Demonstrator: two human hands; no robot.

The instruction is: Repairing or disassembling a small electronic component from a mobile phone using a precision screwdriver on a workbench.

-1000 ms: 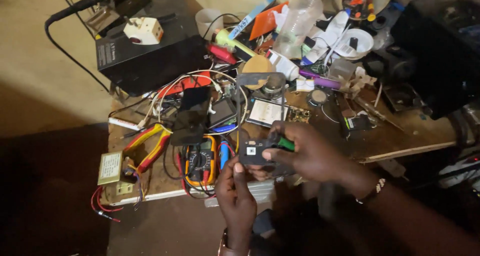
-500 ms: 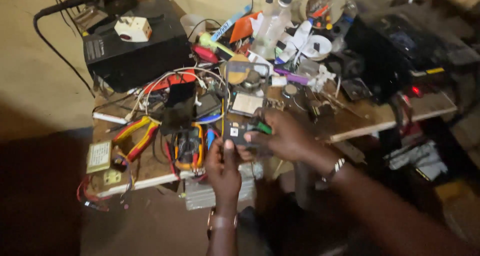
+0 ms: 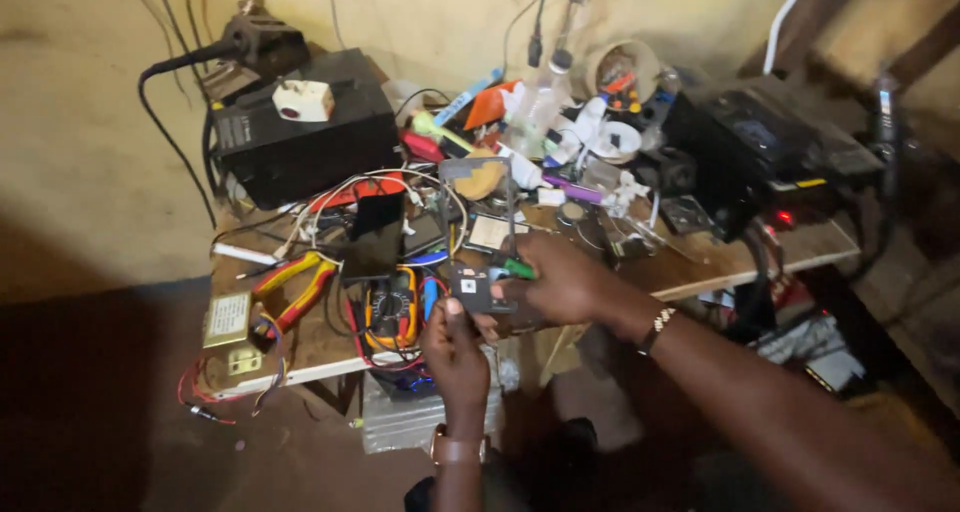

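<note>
Small dark circuit module (image 3: 472, 290), flat and roughly square with a pale square patch on its face, sits pinched between two hands at the front edge of a cluttered wooden desk (image 3: 700, 267). Seen from the head camera: the left hand (image 3: 455, 347) reaches up from below, its thumb pressed on the module's lower edge, fingers curled closed around it. The right hand (image 3: 565, 280) comes in from the right, closed on the module's right side beside a green part (image 3: 518, 268). Both hands touch it equally. Just left lies an orange-edged multimeter (image 3: 390, 307); further left, red-and-yellow pliers (image 3: 300, 284). A black box (image 3: 300, 137) stands behind.
</note>
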